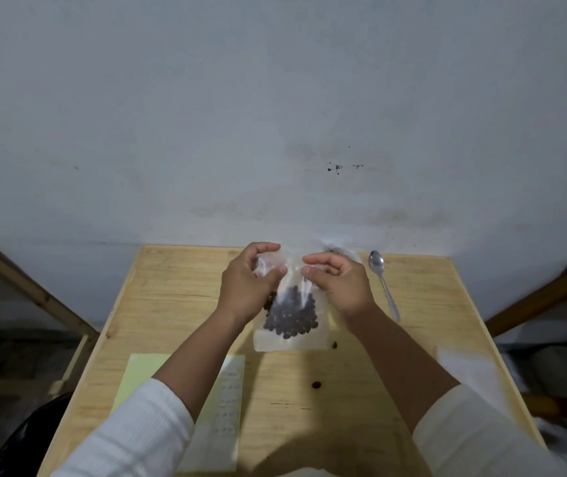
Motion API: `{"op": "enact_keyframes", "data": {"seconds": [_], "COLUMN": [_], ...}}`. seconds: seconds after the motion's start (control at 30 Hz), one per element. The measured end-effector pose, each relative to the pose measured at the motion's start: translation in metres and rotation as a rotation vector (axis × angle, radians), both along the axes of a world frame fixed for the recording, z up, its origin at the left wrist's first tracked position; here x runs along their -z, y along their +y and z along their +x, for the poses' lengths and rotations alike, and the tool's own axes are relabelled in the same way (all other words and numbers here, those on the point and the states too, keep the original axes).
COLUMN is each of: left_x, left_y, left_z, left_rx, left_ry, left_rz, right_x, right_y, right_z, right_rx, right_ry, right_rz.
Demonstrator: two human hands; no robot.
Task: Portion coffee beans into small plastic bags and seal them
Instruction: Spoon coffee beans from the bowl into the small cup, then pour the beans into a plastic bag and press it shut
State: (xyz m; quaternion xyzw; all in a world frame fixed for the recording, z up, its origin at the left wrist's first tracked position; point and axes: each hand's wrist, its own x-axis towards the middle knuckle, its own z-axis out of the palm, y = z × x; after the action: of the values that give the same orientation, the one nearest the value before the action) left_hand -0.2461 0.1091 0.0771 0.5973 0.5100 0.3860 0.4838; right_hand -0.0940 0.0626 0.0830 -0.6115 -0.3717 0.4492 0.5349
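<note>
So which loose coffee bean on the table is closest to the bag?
The loose bean beside the bag's lower right corner. The other stray bean lies apart, nearer the person.

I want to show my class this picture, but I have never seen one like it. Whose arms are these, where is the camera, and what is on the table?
There is no machine here. A camera worn on a person's head looks down at their own arms. The left hand and right hand pinch the top of a clear plastic bag holding coffee beans. On the wooden table lie a spoon, a few loose beans and pale sheets of paper.
</note>
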Motion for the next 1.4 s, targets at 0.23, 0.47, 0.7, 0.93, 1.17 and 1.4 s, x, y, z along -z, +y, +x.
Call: {"op": "enact_keyframes", "data": {"seconds": [0.23,0.47,0.7,0.93,1.17,1.4], "left_x": [0.006,0.060,0.107,0.143,0.160,0.152], "left_y": [-0.005,-0.045,-0.080,-0.090,-0.090,-0.084], "left_z": [-0.017,-0.039,-0.044,-0.045,-0.039,-0.038], "left_rx": [0.010,0.080,0.253,0.397,0.638,0.700], "left_ry": [-0.041,0.186,0.508,0.653,0.835,0.998], "left_rz": [0.026,-0.083,-0.135,0.068,0.357,0.407], "right_x": [0.007,0.059,0.119,0.148,0.147,0.142], "right_y": [-0.006,-0.039,-0.071,-0.081,-0.095,-0.097], "right_z": [-0.020,-0.035,-0.044,-0.064,-0.082,-0.075], "right_rx": [0.056,0.137,0.056,0.035,-0.148,-0.318], "right_ry": [0.017,-0.196,-0.462,-0.732,-1.099,-1.161], "right_rz": [0.011,-0.246,-0.438,-0.371,-0.145,-0.193]}}
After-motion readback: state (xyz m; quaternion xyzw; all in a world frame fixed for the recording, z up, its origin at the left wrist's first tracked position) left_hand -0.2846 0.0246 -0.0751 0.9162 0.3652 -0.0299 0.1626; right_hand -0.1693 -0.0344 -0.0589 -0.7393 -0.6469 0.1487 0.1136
